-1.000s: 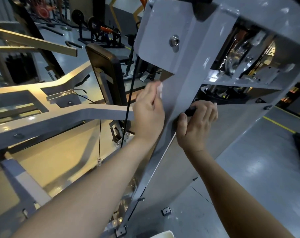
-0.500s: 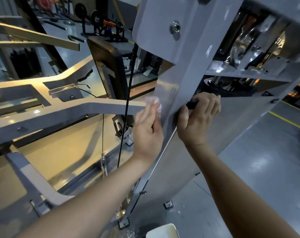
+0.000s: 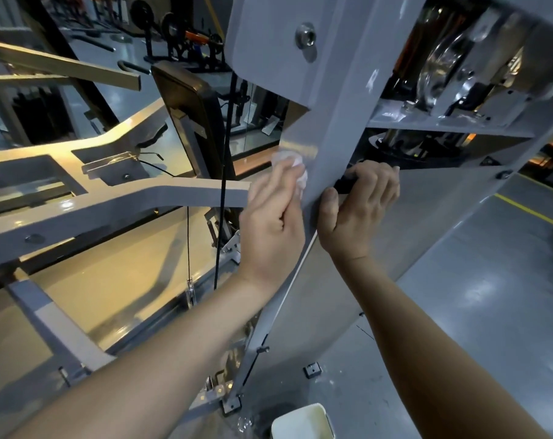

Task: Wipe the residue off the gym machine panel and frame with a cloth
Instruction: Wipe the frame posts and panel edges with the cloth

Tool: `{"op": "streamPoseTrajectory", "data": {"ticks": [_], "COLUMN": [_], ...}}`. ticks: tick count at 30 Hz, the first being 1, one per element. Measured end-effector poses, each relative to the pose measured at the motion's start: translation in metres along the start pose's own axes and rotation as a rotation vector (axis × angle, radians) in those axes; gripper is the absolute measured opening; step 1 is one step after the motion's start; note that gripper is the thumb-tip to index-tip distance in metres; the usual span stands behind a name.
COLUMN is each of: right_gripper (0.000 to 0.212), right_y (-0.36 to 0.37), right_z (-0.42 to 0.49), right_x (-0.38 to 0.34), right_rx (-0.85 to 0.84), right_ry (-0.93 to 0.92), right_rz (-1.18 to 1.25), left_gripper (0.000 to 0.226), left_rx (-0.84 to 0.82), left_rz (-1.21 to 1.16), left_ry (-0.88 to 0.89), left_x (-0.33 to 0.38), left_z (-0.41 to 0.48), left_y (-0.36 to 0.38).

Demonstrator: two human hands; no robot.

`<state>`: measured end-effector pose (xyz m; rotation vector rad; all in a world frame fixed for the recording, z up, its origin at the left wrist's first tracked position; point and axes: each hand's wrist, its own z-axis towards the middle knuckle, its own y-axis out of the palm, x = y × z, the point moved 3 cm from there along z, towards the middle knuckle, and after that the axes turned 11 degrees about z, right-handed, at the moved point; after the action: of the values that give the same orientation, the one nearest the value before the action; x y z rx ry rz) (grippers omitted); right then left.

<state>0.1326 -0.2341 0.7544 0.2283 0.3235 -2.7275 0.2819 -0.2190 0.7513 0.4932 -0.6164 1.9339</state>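
A grey metal upright of the gym machine frame (image 3: 332, 128) runs through the middle of the head view, with a flat grey panel (image 3: 319, 312) below it. My left hand (image 3: 272, 223) presses a small white cloth (image 3: 295, 167) against the left face of the upright, the cloth showing past my fingertips. My right hand (image 3: 360, 207) grips a short black handle-like object (image 3: 345, 185) held against the right edge of the upright, fingers curled over it and thumb on the frame edge.
A grey frame arm (image 3: 110, 207) reaches left, with black cables (image 3: 224, 172) hanging beside the upright. A black pad (image 3: 186, 109) stands behind. A white container (image 3: 303, 421) sits on the floor below. Chrome machine parts (image 3: 443, 68) show at upper right. Polished floor lies to the right.
My left hand has slid down the upright with the cloth and then crept slightly back up. The right hand has kept its grip in the same spot.
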Motion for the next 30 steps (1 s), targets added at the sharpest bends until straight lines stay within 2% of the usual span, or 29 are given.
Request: {"op": "streamPoseTrajectory", "data": {"ticks": [5, 7, 10, 16, 19, 21, 24, 26, 28, 30], "right_gripper": [0.036, 0.039, 0.040, 0.031, 0.029, 0.029, 0.031, 0.031, 0.032, 0.033], "right_y": [0.000, -0.001, 0.000, 0.002, 0.003, 0.003, -0.001, -0.004, -0.007, -0.007], "right_z": [0.000, -0.001, -0.001, -0.002, -0.002, -0.002, -0.003, -0.003, -0.002, -0.002], "right_x": [0.002, 0.001, -0.001, -0.001, -0.001, 0.001, 0.007, 0.009, 0.010, 0.010], "right_rx": [-0.021, -0.022, -0.011, 0.040, 0.041, 0.047, 0.003, -0.045, -0.068, -0.073], "right_ry": [0.012, 0.020, 0.026, 0.017, 0.017, 0.010, -0.017, -0.029, -0.040, -0.035], "right_rz": [-0.006, -0.011, -0.002, 0.027, 0.027, 0.023, 0.020, 0.004, -0.004, -0.004], "left_gripper": [0.033, 0.038, 0.034, 0.030, 0.029, 0.031, 0.052, 0.048, 0.042, 0.040], "left_rx": [0.056, 0.005, -0.020, 0.084, 0.100, 0.049, -0.105, -0.181, -0.185, -0.114], "left_rz": [0.018, 0.056, 0.091, 0.015, 0.043, 0.113, 0.150, 0.137, 0.116, 0.071], "left_ry": [0.239, 0.208, 0.121, 0.129, 0.134, 0.145, 0.130, 0.099, 0.048, -0.005], "left_x": [0.018, 0.000, -0.021, 0.018, 0.018, 0.005, -0.022, -0.031, -0.028, -0.020], "left_z": [0.048, 0.022, -0.022, 0.022, 0.011, -0.020, -0.071, -0.093, -0.102, -0.092], "left_y": [-0.001, 0.005, 0.006, 0.001, 0.005, 0.012, 0.024, 0.024, 0.014, -0.001]}}
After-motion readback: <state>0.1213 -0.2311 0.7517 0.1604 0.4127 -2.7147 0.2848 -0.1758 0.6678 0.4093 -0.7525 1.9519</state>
